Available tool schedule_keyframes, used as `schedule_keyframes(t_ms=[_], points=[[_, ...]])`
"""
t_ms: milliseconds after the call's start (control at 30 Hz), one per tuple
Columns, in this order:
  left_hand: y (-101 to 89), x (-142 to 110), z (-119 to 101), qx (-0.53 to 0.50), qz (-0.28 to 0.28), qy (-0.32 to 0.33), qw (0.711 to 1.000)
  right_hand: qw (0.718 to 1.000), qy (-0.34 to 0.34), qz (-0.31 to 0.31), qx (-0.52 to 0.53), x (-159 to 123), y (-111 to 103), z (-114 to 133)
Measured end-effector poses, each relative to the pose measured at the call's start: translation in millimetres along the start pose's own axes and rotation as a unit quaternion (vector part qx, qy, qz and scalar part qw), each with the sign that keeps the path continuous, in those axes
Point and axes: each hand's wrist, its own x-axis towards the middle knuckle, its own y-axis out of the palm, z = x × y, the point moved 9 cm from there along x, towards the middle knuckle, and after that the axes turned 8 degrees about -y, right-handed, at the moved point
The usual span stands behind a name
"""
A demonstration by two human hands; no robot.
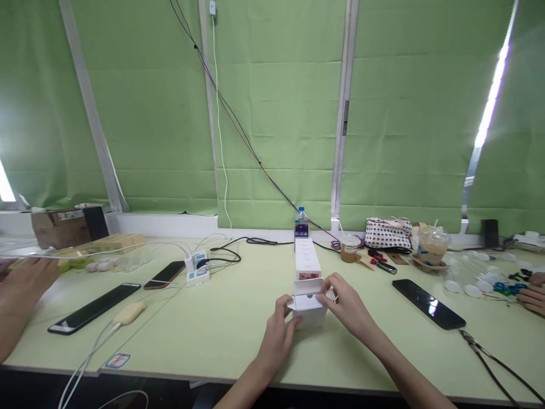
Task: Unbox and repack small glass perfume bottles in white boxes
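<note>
A small white cardboard box [310, 317] stands on the table in front of me with its top flaps raised. My left hand [277, 328] grips its left side, thumb low on the front and fingers at the left flap. On the other side, my right hand [344, 301] pinches the right flap between thumb and fingers. Directly behind stands a row of similar white boxes [307, 259], one showing a reddish picture on its front. What lies inside the box is hidden from this angle.
A water bottle [301, 222] stands behind the row. Left are a power strip [198, 269], phones [94, 308] and a cream-coloured device [129, 313] with cables. Right are drink cups [349, 249], a phone [428, 304] and pliers [470, 338]. Other people's hands [29, 284] show at both edges.
</note>
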Motion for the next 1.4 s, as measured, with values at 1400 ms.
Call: schedule_keyframes(t_ms=[1400], points=[[-3.7, 3.9, -8.9, 0.015, 0.010, 0.027, 0.999, 0.976, -0.015, 0.013, 0.218, 4.8, 14.7, -6.6]])
